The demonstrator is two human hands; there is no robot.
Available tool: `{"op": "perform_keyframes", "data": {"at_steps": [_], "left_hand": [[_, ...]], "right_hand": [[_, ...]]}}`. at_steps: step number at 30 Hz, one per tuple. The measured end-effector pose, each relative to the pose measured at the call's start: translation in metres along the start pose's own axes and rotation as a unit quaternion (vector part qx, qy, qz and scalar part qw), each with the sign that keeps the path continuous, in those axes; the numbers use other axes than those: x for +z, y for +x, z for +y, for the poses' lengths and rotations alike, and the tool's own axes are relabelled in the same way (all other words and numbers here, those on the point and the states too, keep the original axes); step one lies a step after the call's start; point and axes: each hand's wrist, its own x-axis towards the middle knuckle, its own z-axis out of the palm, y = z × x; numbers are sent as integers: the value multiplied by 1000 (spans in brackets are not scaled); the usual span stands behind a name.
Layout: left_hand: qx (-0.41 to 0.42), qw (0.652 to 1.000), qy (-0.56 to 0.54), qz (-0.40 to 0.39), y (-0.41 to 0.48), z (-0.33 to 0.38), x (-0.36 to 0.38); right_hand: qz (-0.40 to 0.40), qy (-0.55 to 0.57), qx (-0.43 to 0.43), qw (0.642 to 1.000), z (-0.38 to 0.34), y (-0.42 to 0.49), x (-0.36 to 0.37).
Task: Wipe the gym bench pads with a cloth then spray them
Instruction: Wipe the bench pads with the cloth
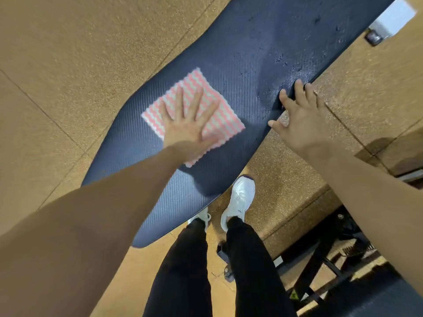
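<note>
A long dark blue bench pad (247, 65) runs diagonally from the lower left to the upper right. A pink and white striped cloth (219, 120) lies flat on its middle. My left hand (187, 126) presses down on the cloth with the fingers spread. My right hand (299, 120) rests on the pad's near edge, fingertips curled over the rim, holding nothing else. Wet droplets (295, 62) cover the pad beyond my right hand. No spray bottle is in view.
Tan speckled rubber floor (68, 65) surrounds the bench. My legs in black trousers and white shoes (240, 197) stand at the pad's near side. A black metal frame (325, 271) sits at the lower right, and a metal bench foot (389, 21) at the upper right.
</note>
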Motion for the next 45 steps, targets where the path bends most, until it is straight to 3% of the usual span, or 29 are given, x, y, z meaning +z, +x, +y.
{"op": "perform_keyframes", "data": {"at_steps": [6,11,18,25,33,39,42,45], "left_hand": [[-77,995,-54,21,49,-39,-22],[-107,992,-70,21,50,-10,-19],[72,996,-58,0,9,73,0],[107,993,-55,8,11,74,4],[-36,997,-70,25,100,30,-42],[-142,983,-116,27,132,57,-60],[-135,984,-114,24,127,91,-53],[-77,992,-98,16,115,128,-46]], "right_hand": [[-16,-70,-13,997,-1,9,-6],[-43,-105,-1,994,-4,13,-13],[-85,-114,38,989,-13,20,-30],[-81,-89,43,992,-5,19,-27],[-28,-66,-1,997,10,17,-17],[44,17,-34,998,26,22,-26],[104,51,-35,993,46,31,-37],[87,61,-11,994,68,48,-50]]}}
